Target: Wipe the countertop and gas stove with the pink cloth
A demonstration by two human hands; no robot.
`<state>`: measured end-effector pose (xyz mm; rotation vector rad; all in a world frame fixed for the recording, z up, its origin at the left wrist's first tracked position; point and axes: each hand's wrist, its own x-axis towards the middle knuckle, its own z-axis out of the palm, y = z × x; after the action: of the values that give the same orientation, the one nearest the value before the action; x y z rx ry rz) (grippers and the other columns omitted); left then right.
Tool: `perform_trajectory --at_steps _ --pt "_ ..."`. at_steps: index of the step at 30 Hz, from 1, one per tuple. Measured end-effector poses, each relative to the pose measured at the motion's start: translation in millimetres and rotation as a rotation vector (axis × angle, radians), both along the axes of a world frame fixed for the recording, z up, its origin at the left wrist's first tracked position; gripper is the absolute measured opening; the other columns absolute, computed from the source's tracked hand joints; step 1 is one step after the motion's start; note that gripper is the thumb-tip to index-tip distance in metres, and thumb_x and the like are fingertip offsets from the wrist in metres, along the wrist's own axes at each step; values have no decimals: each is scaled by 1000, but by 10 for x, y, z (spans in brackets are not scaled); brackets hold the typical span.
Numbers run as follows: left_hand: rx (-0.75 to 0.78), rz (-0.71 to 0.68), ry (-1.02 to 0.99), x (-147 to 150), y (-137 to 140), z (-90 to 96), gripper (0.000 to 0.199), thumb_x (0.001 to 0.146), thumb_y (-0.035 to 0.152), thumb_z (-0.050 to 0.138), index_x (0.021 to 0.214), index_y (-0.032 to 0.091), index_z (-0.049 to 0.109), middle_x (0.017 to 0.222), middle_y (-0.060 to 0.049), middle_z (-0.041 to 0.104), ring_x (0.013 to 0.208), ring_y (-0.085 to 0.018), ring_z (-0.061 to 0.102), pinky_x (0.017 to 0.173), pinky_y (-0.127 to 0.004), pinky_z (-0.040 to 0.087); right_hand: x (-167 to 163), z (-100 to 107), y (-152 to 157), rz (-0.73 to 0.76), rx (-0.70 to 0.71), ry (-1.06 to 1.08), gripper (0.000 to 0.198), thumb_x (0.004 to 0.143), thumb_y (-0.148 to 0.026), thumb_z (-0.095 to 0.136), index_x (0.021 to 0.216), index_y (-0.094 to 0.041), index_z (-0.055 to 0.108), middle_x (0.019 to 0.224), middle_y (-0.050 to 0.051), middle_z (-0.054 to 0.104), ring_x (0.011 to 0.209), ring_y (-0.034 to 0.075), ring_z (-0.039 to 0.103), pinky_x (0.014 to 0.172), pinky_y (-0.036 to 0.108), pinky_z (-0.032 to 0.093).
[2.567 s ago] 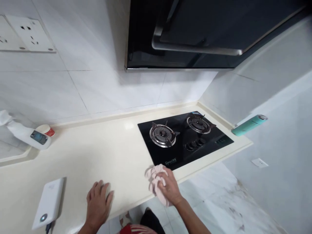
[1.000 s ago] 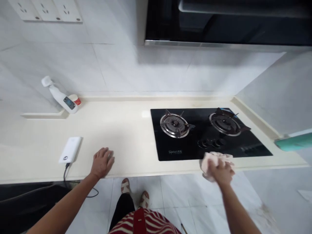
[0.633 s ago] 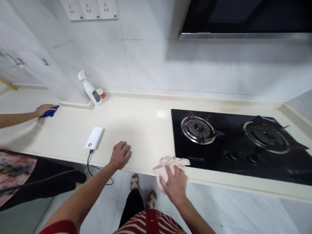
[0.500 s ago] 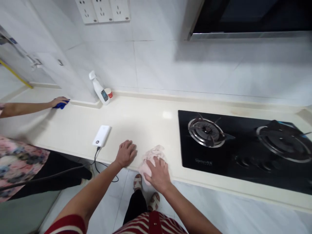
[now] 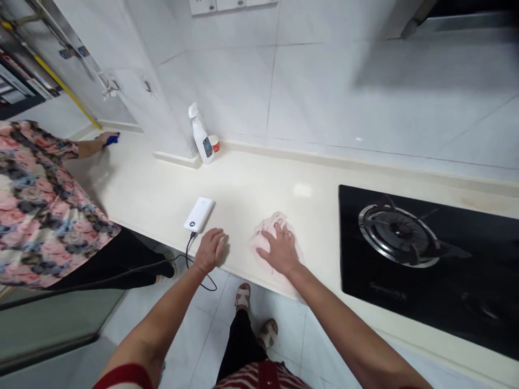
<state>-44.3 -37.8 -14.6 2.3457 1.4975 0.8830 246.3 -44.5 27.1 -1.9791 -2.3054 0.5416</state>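
A pale pink cloth (image 5: 265, 227) lies crumpled on the cream countertop (image 5: 251, 183). My right hand (image 5: 280, 249) presses down on it with the fingers spread over the fabric, and part of the cloth is hidden under the palm. To the left, my left hand (image 5: 210, 249) rests on the counter near its front edge. It holds nothing, and its fingers are loosely bent and a little apart. Just beyond that hand lies a white power bank (image 5: 199, 214) with a black cable (image 5: 188, 249) plugged into its near end.
A black gas hob (image 5: 365, 275) is set into the counter on the right. By the wall stand a white spray bottle (image 5: 201, 138) and a small red-and-white cup (image 5: 214, 144). At the far left, a co-worker in a floral top (image 5: 44, 210) holds a blue cloth (image 5: 112, 139).
My view has turned left. My right hand and the cloth have moved from the front edge further onto the counter. The co-worker's hand with the blue cloth has reached farther back.
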Motion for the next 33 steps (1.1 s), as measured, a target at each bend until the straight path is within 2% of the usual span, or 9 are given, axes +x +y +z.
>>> perform_trajectory --at_steps 2,6,9,11,16,19,23,28,33 --pt "19 58 -62 14 5 -26 34 101 29 38 126 19 59 133 -16 58 132 -26 48 113 -52 39 -310 18 -15 86 -13 32 65 91 -61 58 146 -28 51 165 14 16 150 46 6 117 63 10" --pt "13 113 -147 -13 36 -44 34 102 33 36 125 19 58 125 -14 61 127 -25 52 110 -50 44 -953 -33 -341 426 37 134 67 84 -67 65 140 -31 55 162 12 24 150 43 7 116 64 12" --pt "-8 134 -189 -67 73 -27 35 103 35 33 120 19 60 122 -13 63 122 -24 56 107 -47 47 -1257 -130 -531 578 147 153 74 76 -55 79 140 -30 52 160 13 27 148 43 12 115 65 16" --pt "-17 133 -208 -94 104 -9 35 103 37 35 114 19 63 119 -12 65 119 -23 57 106 -45 48 -1347 -209 -561 589 226 137 67 81 -42 78 141 -32 50 159 12 28 147 41 17 115 64 20" --pt "-13 115 -220 -88 155 17 33 99 40 43 100 18 68 114 -12 66 116 -24 58 107 -45 47 -1277 -365 -536 529 343 83 47 101 -25 50 145 -38 44 155 11 34 139 33 35 107 57 35" --pt "3 123 -210 -46 145 20 31 98 40 46 99 18 68 114 -12 65 116 -25 58 107 -47 46 -996 -379 -624 530 370 42 51 98 -25 55 146 -39 43 152 12 39 132 31 42 103 54 39" --pt "32 132 -161 24 112 22 25 95 39 52 99 20 67 117 -14 63 119 -27 56 108 -50 45 -291 -354 -960 451 470 -35 53 91 -22 65 140 -39 52 142 11 49 120 32 48 96 49 43" --pt "86 122 -1 48 121 11 23 94 37 53 101 19 67 119 -15 62 120 -28 55 107 -50 45 918 -434 -1640 210 600 -115 43 83 -20 72 122 -36 67 129 10 56 113 33 49 92 49 42" --pt "139 97 79 -6 212 -33 31 94 40 49 100 15 67 117 -17 63 117 -31 57 105 -51 47 2227 -459 -2328 -74 542 -248 32 83 -20 68 114 -29 71 126 13 57 111 32 51 91 46 44"
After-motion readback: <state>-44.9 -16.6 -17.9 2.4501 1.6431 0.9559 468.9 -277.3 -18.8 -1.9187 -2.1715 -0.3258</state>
